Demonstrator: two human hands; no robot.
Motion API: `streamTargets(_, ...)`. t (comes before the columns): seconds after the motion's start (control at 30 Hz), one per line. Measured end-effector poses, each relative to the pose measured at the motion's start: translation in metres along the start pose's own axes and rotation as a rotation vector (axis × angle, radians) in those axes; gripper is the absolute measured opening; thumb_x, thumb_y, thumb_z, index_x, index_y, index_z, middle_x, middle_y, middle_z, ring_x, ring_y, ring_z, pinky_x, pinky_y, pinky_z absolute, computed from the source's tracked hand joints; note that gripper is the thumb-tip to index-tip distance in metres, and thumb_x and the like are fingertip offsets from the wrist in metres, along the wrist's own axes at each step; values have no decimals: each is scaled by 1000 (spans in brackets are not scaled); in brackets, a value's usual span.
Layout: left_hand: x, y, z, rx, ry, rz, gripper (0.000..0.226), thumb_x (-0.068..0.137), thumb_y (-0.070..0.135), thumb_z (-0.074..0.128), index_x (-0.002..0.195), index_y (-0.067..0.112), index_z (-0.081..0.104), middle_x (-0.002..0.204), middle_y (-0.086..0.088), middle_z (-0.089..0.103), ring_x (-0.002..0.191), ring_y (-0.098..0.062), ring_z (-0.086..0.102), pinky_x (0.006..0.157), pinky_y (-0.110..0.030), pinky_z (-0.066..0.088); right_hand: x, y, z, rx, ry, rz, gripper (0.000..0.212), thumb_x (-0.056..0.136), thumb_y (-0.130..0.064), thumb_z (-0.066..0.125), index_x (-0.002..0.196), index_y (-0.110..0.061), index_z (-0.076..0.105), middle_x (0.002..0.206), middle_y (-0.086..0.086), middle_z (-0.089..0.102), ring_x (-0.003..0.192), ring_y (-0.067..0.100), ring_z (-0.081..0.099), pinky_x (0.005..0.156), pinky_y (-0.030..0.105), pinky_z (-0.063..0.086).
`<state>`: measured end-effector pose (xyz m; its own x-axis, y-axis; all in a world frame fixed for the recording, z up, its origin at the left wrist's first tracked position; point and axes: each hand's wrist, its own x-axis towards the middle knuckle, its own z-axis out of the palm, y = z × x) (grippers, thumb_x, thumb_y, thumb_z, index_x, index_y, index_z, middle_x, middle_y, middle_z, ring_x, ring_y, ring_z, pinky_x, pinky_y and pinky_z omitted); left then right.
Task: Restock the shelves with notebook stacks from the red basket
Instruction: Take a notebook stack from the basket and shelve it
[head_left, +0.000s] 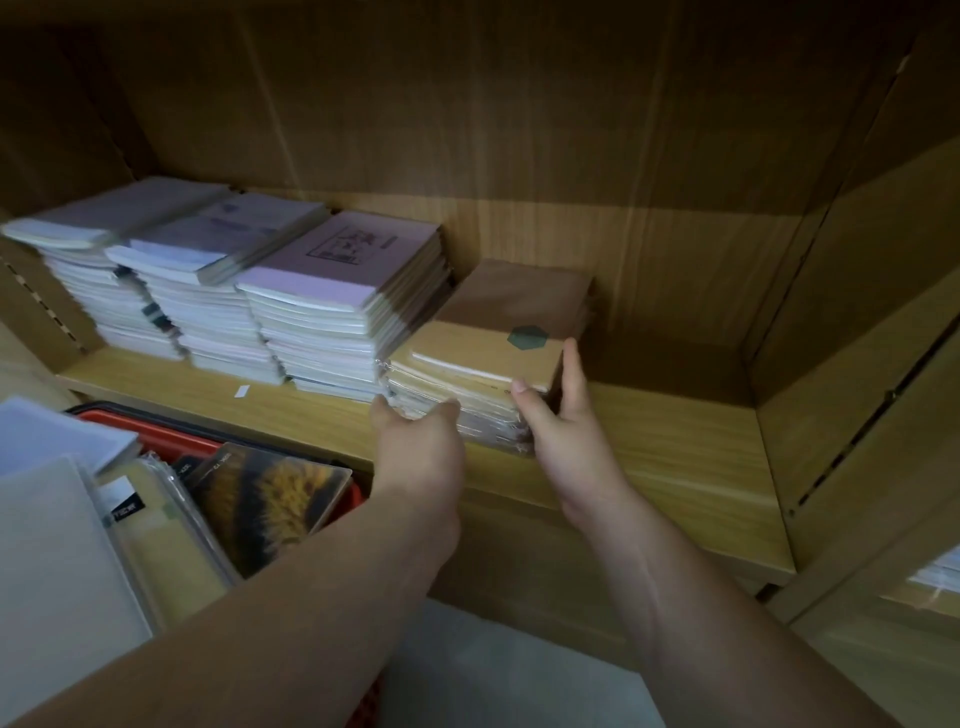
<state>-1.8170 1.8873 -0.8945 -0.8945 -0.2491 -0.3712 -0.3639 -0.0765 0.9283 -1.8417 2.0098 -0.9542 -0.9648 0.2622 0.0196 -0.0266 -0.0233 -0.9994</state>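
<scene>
Both hands hold a kraft notebook stack at the near edge of the shelf.

The right hand pinches the stack's near right corner, thumb on the top cover and a straight finger laid along the right side. The left hand presses the near face low down, but its fingers are hidden, so its grip cannot be told. The stack's long axis runs near to far, straight ahead of both hands, and the right hand has the surer hold. Its left side touches the lilac-covered stacks. A brown stack just behind it probably blocks any push deeper. Bare shelf lies to the right, up to the side panel. The red basket sits near left, below the shelf, with more wrapped notebooks in it.
</scene>
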Motion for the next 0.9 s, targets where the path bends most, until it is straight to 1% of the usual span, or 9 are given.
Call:
streamTargets(0.1,-3,3,11,-103,-149,-56,85,96,24,59,159,45,6,158,-10,38,132,-36,52,114,-55,36,-1,-1,-10,13,-75,-24,124,64,-50,91,157,-48,10,161,-15,35,143,7,41,112,32,42)
streamTargets(0.2,-2,5,18,-132,-203,-62,81,99,16,53,160,41,6,160,-10,34,135,-38,49,116,-57,34,7,-1,-13,-42,-84,-47,120,73,-26,91,161,-36,11,161,-11,36,142,6,39,113,26,39)
streamTargets(0.33,-1,7,22,-116,-263,-50,85,95,19,57,161,38,6,163,-12,29,141,-38,42,119,-57,29,27,-5,-16,-114,-161,-54,105,74,-38,87,158,-38,24,159,-9,38,142,10,42,119,40,36)
streamTargets(0.43,4,12,23,-45,-278,-41,93,75,29,61,158,30,19,159,-17,35,140,-42,42,116,-60,31,35,-7,-19,-61,-231,-24,104,76,-28,86,158,-40,22,153,-5,48,134,12,50,114,37,42)
streamTargets(0.53,3,11,17,-32,-268,-54,86,83,23,60,157,42,20,158,-19,37,142,-42,40,117,-63,28,36,-5,-24,-30,-201,1,108,63,-36,91,152,-44,30,141,-10,57,126,8,57,104,33,48)
streamTargets(0.63,6,1,7,2,-212,-58,81,97,12,53,157,49,14,154,-14,43,136,-36,46,117,-58,31,44,-11,-20,122,-139,65,77,72,-47,84,139,-31,50,124,-6,70,116,11,64,101,32,49)
streamTargets(0.73,12,-5,2,18,-306,-50,100,75,18,56,156,53,8,157,-17,38,141,-42,40,119,-60,26,57,-18,-11,268,-94,159,75,73,-64,73,136,-25,60,125,-5,71,121,13,63,116,41,38)
streamTargets(0.83,12,-2,3,21,-370,-37,102,72,22,59,156,51,10,158,-16,38,141,-41,40,117,-59,29,61,-13,-7,194,-84,146,67,81,-59,66,140,-30,55,122,-6,71,120,14,63,115,42,39)
streamTargets(0.9,16,-1,3,46,-381,-26,101,75,25,58,156,52,6,156,-16,41,141,-39,41,117,-58,30,63,-9,-8,109,-109,128,34,96,-45,59,128,-35,56,115,-9,69,117,13,61,114,40,40)
